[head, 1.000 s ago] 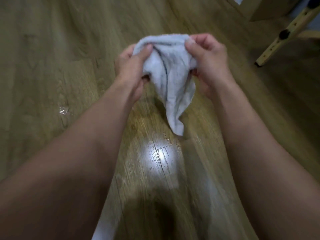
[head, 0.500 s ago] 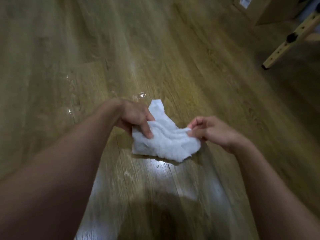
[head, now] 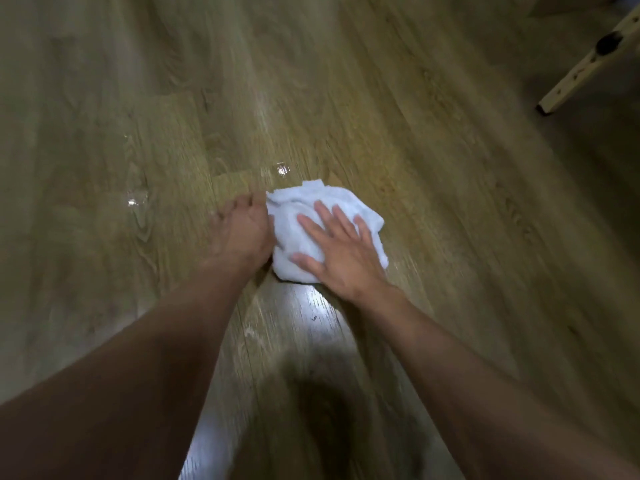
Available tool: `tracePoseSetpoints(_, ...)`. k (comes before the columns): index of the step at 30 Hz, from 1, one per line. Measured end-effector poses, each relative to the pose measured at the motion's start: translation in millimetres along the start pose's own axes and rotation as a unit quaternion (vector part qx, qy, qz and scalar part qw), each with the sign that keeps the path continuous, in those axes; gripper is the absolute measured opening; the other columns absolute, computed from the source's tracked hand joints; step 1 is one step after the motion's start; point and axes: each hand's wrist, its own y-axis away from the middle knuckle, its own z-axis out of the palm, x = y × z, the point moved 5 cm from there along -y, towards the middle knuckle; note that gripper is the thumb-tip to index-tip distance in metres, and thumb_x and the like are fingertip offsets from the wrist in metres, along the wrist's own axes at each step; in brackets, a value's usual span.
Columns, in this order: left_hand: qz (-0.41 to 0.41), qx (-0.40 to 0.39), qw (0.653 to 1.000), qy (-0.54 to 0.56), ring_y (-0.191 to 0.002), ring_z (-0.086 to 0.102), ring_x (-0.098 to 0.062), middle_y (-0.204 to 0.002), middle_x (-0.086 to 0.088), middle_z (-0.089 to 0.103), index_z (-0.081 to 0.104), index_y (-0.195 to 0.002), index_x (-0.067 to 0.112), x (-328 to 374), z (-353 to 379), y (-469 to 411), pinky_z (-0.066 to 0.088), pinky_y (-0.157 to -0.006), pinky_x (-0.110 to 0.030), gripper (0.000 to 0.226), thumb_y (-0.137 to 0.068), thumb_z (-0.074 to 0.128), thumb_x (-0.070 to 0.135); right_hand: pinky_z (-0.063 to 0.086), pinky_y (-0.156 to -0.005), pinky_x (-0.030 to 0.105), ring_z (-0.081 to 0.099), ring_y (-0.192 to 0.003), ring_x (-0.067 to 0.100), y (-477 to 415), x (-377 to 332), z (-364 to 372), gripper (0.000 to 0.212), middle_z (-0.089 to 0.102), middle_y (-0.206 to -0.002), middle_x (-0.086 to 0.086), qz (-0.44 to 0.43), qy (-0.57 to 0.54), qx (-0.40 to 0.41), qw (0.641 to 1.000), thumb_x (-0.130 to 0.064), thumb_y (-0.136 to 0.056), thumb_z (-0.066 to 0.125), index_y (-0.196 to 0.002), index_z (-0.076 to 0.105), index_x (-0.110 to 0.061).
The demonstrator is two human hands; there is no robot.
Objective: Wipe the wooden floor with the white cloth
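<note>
scene: a person's two bare arms reach down to a wooden floor [head: 433, 202]; the frame is motion-blurred.
cloth: the white cloth [head: 289, 237] lies bunched on the boards at centre frame, just below a glinting droplet [head: 282, 168].
right hand: the right hand [head: 341, 251] is flat on top of the cloth, fingers straight & spread. it presses and doesn't grip.
left hand: the left hand [head: 242, 230] touches the cloth's left edge w/ fingers curled toward the floor. can't tell if it pinches the edge or just rests there.
wet spots: a 2nd wet patch [head: 135, 199] glints at mid-left, well apart from the cloth.
step: prob. the start of a wipe stroke.
doing it well: even palm pressure. push up-frame thru the droplet, then sweep left to the wet patch w/ overlapping passes along the grain.
risk: the bunched cloth may roll under the palm & smear, so flatten it first.
bkgd: a wooden furniture leg [head: 585, 64] at upper right, well apart.
</note>
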Motion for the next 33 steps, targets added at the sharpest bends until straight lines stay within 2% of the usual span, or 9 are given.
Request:
tracePoseSetpoints(4,0.033,-0.033,0.998,-0.029,-0.136,0.028,-0.037,-0.147,-0.018,0.032,0.031,-0.143,0.015,3,-1,9,0.021,-0.110,-0.062,0.047,-0.099,0.036,0.030,0.008,-0.115,0.045,0.016,-0.147,0.020,5,59,-13,0.058,0.017,-0.160,-0.005,0.064,0.002,0.078,0.995,-0.056,-0.094,0.021,-0.148,0.029,-0.037)
tracePoseSetpoints(6,0.047,-0.050,0.996,-0.056,-0.140,0.019,-0.040,-0.151,-0.019,0.023,0.022,-0.146,0.024,4,0,11,0.015,-0.110,-0.064,0.049,-0.100,0.034,0.034,0.008,-0.115,0.052,0.013,-0.147,0.026,-20,72,-22,0.052,0.015,-0.161,0.000,0.163,-0.042,0.091,0.982,-0.051,-0.099,0.028,-0.148,0.029,-0.034)
tracePoseSetpoints(8,0.057,-0.052,0.994,-0.074,-0.142,0.011,-0.042,-0.155,-0.020,0.013,0.017,-0.148,0.030,4,4,15,0.011,-0.111,-0.064,0.050,-0.100,0.030,0.036,-0.001,-0.114,0.056,0.002,-0.148,0.029,-46,61,-24,0.059,0.006,-0.162,0.000,0.244,-0.079,0.061,0.965,-0.064,-0.094,0.029,-0.148,0.025,-0.039)
tracePoseSetpoints(12,0.040,-0.022,0.996,-0.073,-0.143,0.009,-0.042,-0.156,-0.020,0.011,0.019,-0.148,0.033,5,5,19,0.010,-0.112,-0.064,0.049,-0.100,0.028,0.035,-0.001,-0.114,0.055,-0.002,-0.148,0.030,-40,24,-12,0.064,0.003,-0.162,-0.001,0.138,-0.020,0.038,0.990,-0.069,-0.090,0.035,-0.147,0.026,-0.041)
tracePoseSetpoints(16,0.032,-0.031,0.996,-0.073,-0.141,0.014,-0.046,-0.152,-0.024,0.019,0.029,-0.145,0.028,16,-1,16,0.012,-0.110,-0.067,0.046,-0.099,0.034,0.030,0.024,-0.112,0.051,0.029,-0.142,0.024,33,71,-19,0.055,0.031,-0.155,-0.003,0.057,-0.002,0.099,0.993,-0.059,-0.094,0.033,-0.142,0.041,-0.034)
tracePoseSetpoints(18,0.035,-0.031,0.997,-0.068,-0.140,0.014,-0.046,-0.151,-0.025,0.020,0.031,-0.144,0.026,16,-2,17,0.012,-0.110,-0.067,0.046,-0.099,0.037,0.030,0.030,-0.107,0.054,0.039,-0.135,0.026,48,123,-34,0.057,0.041,-0.149,0.000,0.145,-0.024,0.144,0.979,-0.059,-0.091,0.032,-0.141,0.042,-0.032)
tracePoseSetpoints(22,0.044,-0.027,0.995,-0.082,-0.140,0.015,-0.043,-0.152,-0.022,0.019,0.025,-0.146,0.025,12,0,20,0.012,-0.110,-0.065,0.049,-0.099,0.034,0.034,0.017,-0.113,0.056,0.023,-0.142,0.030,19,154,-42,0.059,0.029,-0.155,0.003,0.331,-0.044,0.170,0.927,-0.054,-0.095,0.031,-0.148,0.026,-0.030)
tracePoseSetpoints(29,0.145,0.010,0.987,-0.075,-0.136,0.027,-0.038,-0.145,-0.016,0.033,0.033,-0.143,0.021,40,5,27,0.018,-0.111,-0.061,0.046,-0.098,0.037,0.032,0.020,-0.114,0.045,0.020,-0.146,0.021,78,79,-13,0.060,0.027,-0.157,-0.002,0.045,0.007,0.079,0.996,-0.059,-0.094,0.029,-0.147,0.034,-0.031)
tracePoseSetpoints(33,0.204,-0.013,0.975,-0.088,-0.142,0.017,-0.038,-0.152,-0.012,0.028,0.031,-0.146,0.029,32,10,30,0.013,-0.115,-0.059,0.049,-0.099,0.025,0.042,0.029,-0.110,0.048,0.037,-0.136,0.026,104,157,-35,0.058,0.042,-0.148,0.005,0.191,0.007,0.157,0.969,-0.056,-0.096,0.031,-0.145,0.037,-0.026)
